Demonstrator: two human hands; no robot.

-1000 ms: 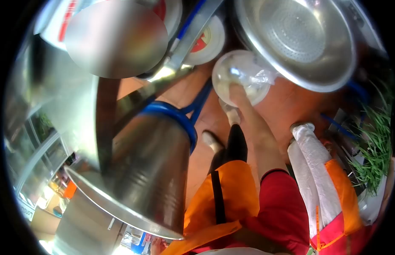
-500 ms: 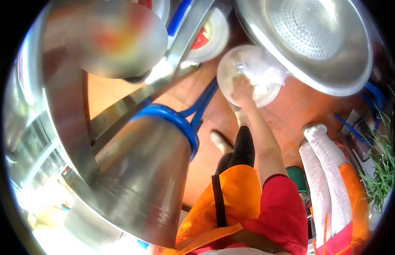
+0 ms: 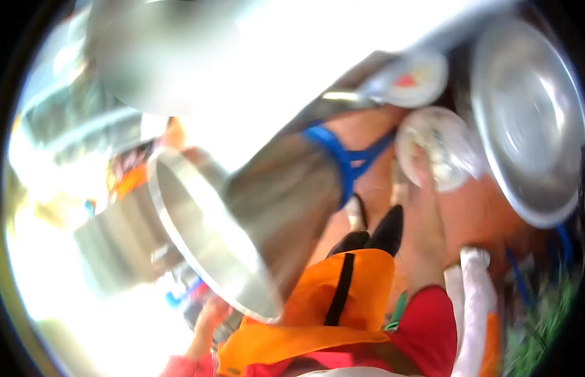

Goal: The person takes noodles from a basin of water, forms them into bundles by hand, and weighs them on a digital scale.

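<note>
My right hand [image 3: 423, 168] reaches down into a whitish bowl [image 3: 404, 141]. Pale contents and what looks like clear plastic film are in the bowl. Motion smears this hand's fingers, so their grip is unclear. At the lower left, my left hand [image 3: 210, 314] is beside a tall metal pot [image 3: 273, 213] on a stand with a blue ring [image 3: 333, 147]. The pot's wide bright rim [image 3: 198, 242] lies just above this hand. I cannot tell whether it touches the pot, and its fingers are blurred.
A large metal colander [image 3: 534, 119] stands at the right. Behind the bowl is a white container [image 3: 418, 78] with something red in it. Another person's white-trousered legs [image 3: 478, 283] are close on the right, near green stalks [image 3: 537, 342]. A glaring metal surface [image 3: 261, 69] crosses the top.
The view has swung, shifting the bowl, colander and pot stand rightward and down. The pot's open rim and my left hand have come into view. My right hand stays at the bowl.
</note>
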